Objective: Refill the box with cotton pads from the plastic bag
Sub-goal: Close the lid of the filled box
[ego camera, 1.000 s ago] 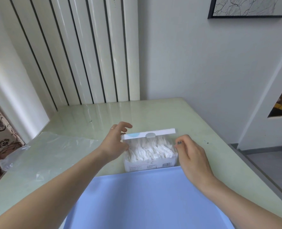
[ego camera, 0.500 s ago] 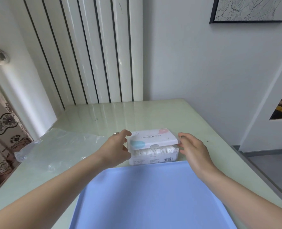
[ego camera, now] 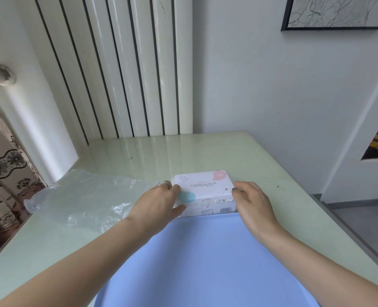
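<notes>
While your two hands sit apart at opposite ends of the cosmetic puff box [ego camera: 202,189], each one is clamped on it: your left hand [ego camera: 156,204] curls round the left end, thumb against the front wall and fingers up on the lid, and your right hand [ego camera: 253,200] curls its fingers over the right end. You wear a ring [ego camera: 165,184] on a left finger, just at the box's back corner. The lid lies down flat on the box, its printed top facing you with a teal patch near your left hand and a pink one at the far right corner. Through the clear front strip under the lid you can see white cotton pads [ego camera: 214,199] packed inside. The box stands on the pale green bench [ego camera: 205,151], near its middle, its front wall touching the far edge of the blue mat [ego camera: 205,262] that spreads toward you between your forearms. Left of your left hand, the clear plastic bag [ego camera: 84,196] lies flat and crumpled on the bench, reaching to the bench's left edge. Behind the bench stands a white ribbed radiator [ego camera: 117,74], with a framed picture [ego camera: 338,12] high on the wall to the right and a patterned curtain [ego camera: 4,185] at far left.
</notes>
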A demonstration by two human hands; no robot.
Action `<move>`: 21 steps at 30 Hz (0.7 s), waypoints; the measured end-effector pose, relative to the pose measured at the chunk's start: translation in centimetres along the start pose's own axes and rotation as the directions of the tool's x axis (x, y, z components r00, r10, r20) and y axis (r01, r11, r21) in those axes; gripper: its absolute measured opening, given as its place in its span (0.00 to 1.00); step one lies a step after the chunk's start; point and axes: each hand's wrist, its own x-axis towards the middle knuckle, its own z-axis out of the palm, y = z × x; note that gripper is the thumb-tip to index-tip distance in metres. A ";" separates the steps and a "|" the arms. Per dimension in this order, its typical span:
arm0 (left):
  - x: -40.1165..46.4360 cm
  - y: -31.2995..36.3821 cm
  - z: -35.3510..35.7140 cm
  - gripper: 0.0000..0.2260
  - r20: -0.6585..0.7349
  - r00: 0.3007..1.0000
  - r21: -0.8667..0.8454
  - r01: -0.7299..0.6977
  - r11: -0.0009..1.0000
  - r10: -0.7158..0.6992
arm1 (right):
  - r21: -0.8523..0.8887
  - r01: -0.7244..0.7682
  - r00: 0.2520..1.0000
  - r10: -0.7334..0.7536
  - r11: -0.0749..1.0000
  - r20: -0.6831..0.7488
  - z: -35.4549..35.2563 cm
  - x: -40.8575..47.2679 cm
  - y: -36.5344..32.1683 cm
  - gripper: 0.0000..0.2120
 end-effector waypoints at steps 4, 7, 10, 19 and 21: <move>0.1 -0.2 0.3 0.15 -0.046 0.985 0.221 -0.152 0.963 0.166 | -0.029 0.037 0.999 -0.037 0.999 0.007 -0.1 0.0 0.3 0.12; 0.1 -0.6 1.4 0.13 -0.025 0.974 0.393 -0.198 0.898 0.226 | -0.083 0.097 0.995 -0.097 0.992 0.010 0.0 -0.3 0.7 0.15; 0.1 -0.5 1.9 0.16 -0.009 0.964 0.505 -0.226 0.833 0.267 | -0.174 0.130 0.992 -0.129 0.976 0.016 0.4 -0.5 1.3 0.14; 0.2 0.0 2.0 0.17 -0.005 0.947 0.570 -0.260 0.779 0.320 | -0.373 0.263 0.960 -0.281 0.890 0.005 0.8 -0.6 1.9 0.12; 0.8 0.3 1.8 0.14 -0.017 0.935 0.533 -0.291 0.794 0.354 | -0.405 0.279 0.955 -0.298 0.871 0.017 0.7 -0.5 2.0 0.14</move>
